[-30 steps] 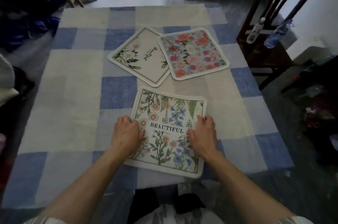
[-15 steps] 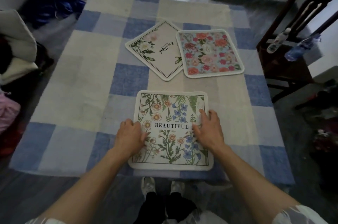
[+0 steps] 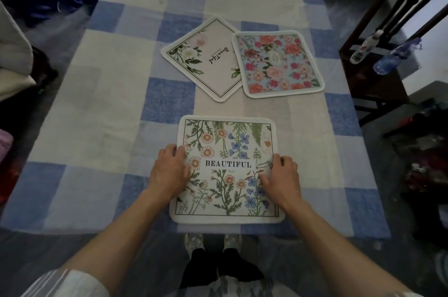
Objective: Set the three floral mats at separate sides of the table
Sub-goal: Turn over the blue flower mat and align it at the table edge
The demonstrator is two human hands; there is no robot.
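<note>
The wildflower mat [image 3: 228, 148] printed BEAUTIFUL lies flat and square at the near edge of the table [image 3: 101, 102]. My left hand [image 3: 169, 170] holds its left edge, thumb on top and fingers curled past the border. My right hand [image 3: 281, 178] holds the right edge the same way. Farther back, past the table's middle, a cream mat [image 3: 206, 59] with white roses sits turned like a diamond. A blue mat [image 3: 276, 64] with red and pink roses lies to its right, overlapping the cream mat's right corner.
A blue and cream checked cloth covers the table. A dark wooden chair [image 3: 378, 83] at the right carries two plastic bottles [image 3: 363, 49]. Cushions and blue bags sit on the left, clutter on the floor at the right. My feet show below the near edge.
The wildflower mat has turned square to the near edge. Both hands have slid outward from its middle to its left and right edges. The camera has pulled back and higher.
</note>
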